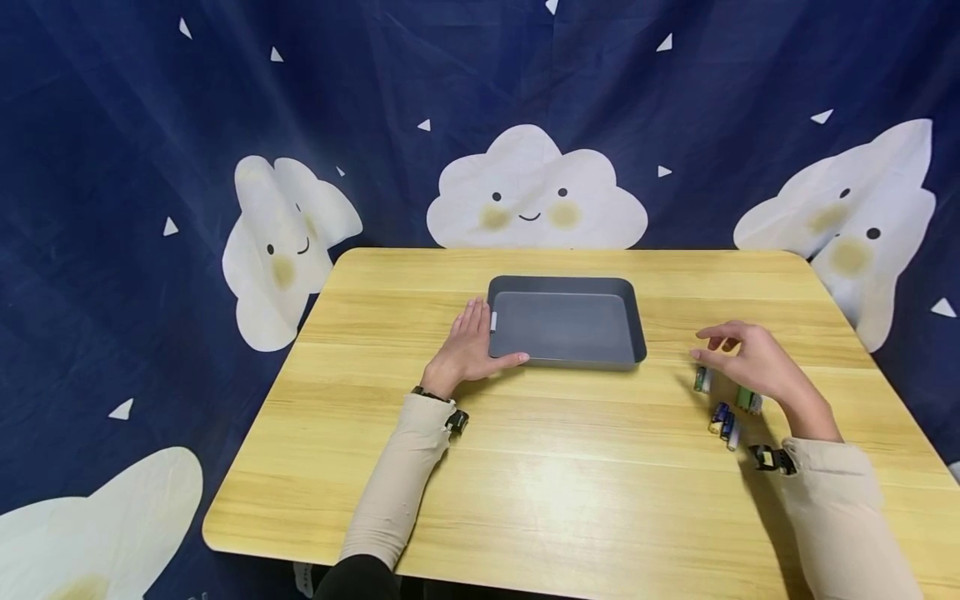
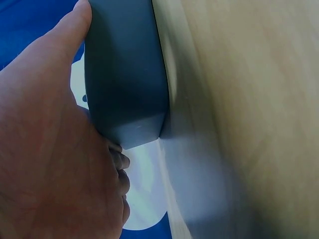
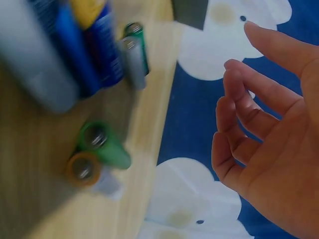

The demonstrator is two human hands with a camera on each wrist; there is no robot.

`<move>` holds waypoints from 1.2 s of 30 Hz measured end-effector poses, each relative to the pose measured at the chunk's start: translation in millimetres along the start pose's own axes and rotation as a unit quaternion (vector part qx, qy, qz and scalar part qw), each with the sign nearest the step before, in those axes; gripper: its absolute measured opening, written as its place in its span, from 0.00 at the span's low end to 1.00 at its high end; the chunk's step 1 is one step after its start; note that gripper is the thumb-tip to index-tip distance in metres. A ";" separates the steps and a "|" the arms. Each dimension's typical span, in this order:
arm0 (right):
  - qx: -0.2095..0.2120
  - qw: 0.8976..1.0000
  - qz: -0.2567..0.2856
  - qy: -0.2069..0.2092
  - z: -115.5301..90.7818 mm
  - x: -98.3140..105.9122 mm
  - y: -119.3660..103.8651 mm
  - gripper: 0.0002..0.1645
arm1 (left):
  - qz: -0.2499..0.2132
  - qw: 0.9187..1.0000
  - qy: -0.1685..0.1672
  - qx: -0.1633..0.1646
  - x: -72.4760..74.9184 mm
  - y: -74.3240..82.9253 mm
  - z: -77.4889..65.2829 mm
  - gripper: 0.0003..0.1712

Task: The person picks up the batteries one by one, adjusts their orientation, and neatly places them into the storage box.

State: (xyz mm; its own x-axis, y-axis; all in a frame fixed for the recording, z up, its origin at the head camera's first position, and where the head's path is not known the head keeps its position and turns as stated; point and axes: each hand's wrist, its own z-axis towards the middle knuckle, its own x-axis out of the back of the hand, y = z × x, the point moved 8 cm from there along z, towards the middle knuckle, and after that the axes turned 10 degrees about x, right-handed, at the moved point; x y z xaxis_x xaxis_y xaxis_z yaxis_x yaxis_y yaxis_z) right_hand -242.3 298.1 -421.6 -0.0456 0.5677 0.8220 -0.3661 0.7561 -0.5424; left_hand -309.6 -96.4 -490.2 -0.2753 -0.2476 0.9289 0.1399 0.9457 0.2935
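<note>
A dark grey rectangular tray [image 1: 567, 325] lies on the table, a small white cylinder [image 1: 492, 322] standing inside by its left wall. My left hand [image 1: 468, 346] rests at the tray's near left corner, fingers straight along the left side and thumb along the front rim. My right hand [image 1: 742, 358] hovers above several batteries, its fingers loosely bent and nothing between them. Below its fingertips stand a green battery and a white one [image 1: 702, 380]. Closer to the wrist are green and white batteries [image 3: 102, 142]. Blue batteries [image 3: 102, 47] and a white one form another cluster.
The light wooden table [image 1: 525, 492] reaches to a dark blue curtain [image 1: 375, 108] with cloud and triangle prints. Between the tray and the batteries runs a stretch of bare tabletop. Each forearm wears a wrist strap with a small black device [image 1: 456, 422].
</note>
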 end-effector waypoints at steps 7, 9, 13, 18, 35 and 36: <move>-0.008 0.998 -0.006 -0.054 -12.2 -9.5 18.0 0.30 | -0.001 1.000 -0.010 0.007 -3.2 -1.3 4.3 0.74; -0.010 0.998 -0.005 -0.064 -15.1 -11.9 21.0 0.30 | 0.002 1.000 -0.013 0.008 -3.7 -1.6 5.3 0.74; -0.009 0.997 -0.004 -0.071 -19.7 -15.0 23.8 0.30 | 0.004 1.000 -0.008 0.004 -2.7 -1.5 5.6 0.74; -0.009 0.997 -0.010 -0.077 -22.5 -18.7 27.5 0.34 | 0.000 1.000 -0.003 -0.003 -1.0 -1.3 3.6 0.74; -0.028 0.992 -0.057 -0.110 -23.0 -26.8 36.1 0.38 | -0.003 1.000 0.000 -0.004 1.2 0.6 0.5 0.74; -0.029 0.992 -0.058 -0.111 -23.0 -26.9 36.4 0.38 | -0.002 1.000 -0.001 -0.004 0.9 0.5 0.8 0.74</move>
State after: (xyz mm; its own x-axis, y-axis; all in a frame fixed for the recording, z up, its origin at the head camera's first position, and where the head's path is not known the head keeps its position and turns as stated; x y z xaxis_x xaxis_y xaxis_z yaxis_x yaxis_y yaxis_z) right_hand -233.0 317.8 -467.4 -0.2123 0.3950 0.8938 -0.3279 0.8328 -0.4460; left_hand -310.5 -95.9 -489.4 -0.2776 -0.2512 0.9273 0.1458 0.9430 0.2991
